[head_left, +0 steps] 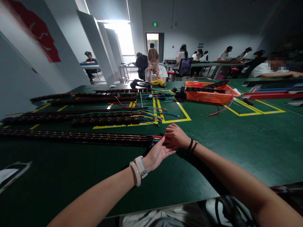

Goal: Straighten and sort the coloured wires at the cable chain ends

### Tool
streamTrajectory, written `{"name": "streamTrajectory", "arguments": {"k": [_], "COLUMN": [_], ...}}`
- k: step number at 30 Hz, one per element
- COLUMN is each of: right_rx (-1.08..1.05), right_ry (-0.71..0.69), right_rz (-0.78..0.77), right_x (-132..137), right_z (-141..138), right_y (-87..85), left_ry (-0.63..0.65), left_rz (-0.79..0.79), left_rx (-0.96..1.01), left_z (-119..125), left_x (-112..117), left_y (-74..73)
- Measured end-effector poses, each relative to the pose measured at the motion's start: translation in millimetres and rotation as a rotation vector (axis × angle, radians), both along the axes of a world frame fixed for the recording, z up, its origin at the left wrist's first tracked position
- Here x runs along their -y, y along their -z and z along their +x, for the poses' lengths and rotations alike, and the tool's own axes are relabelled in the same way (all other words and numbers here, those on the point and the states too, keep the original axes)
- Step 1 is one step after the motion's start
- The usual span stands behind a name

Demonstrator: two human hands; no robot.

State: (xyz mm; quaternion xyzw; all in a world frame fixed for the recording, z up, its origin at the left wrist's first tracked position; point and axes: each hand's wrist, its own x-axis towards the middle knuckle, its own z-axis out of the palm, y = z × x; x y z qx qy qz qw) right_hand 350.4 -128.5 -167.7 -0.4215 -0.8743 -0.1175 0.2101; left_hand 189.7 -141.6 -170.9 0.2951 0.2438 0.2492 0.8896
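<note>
A long black cable bundle (pixel 94 137) with copper-brown lines lies across the table, and red, yellow and blue wires (pixel 157 138) come out of its right end. Those wires run to my right hand (pixel 176 137), whose fingers are curled closed around their ends; the wire tips are hidden. My left hand (pixel 157 154) is turned palm up just below, with fingers stretched out under the right hand and the thumb beside the wires.
Behind lie more cable bundles (pixel 106 118) with loose coloured wires. An orange basket (pixel 205 96) holds black cable chain pieces, and a yellow heat gun (pixel 159 82) lies farther back. Yellow tape (pixel 176 120) marks the green table (pixel 236 145). A person (pixel 155 71) sits opposite; others work beyond.
</note>
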Motion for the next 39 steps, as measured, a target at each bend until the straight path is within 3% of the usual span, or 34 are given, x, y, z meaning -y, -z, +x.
{"name": "streamTrajectory", "arguments": {"k": [5, 12, 16, 24, 35, 39], "right_rx": [0.161, 0.333, 0.342, 0.151, 0.119, 0.212], "right_ry": [-0.026, -0.088, -0.105, -0.109, -0.057, -0.076], "right_rz": [0.207, 0.322, 0.291, 0.063, 0.065, 0.088], "right_x": [2, 11, 14, 18, 19, 17], "right_z": [-1, -5, -6, 4, 14, 27], "right_y": [6.0, 7.4, 8.3, 8.1, -4.6, -10.9], "left_ry": [-0.185, -0.212, -0.237, -0.191, -0.190, -0.141], "left_rz": [-0.058, -0.139, -0.121, -0.066, -0.025, -0.007], "left_rx": [0.069, 0.113, 0.119, 0.089, 0.063, 0.038], "left_z": [1, 4, 6, 4, 2, 2], "left_x": [0, -10, -11, -7, -5, -5], "left_y": [3.5, 7.9, 10.4, 4.0, 2.0, 4.1]}}
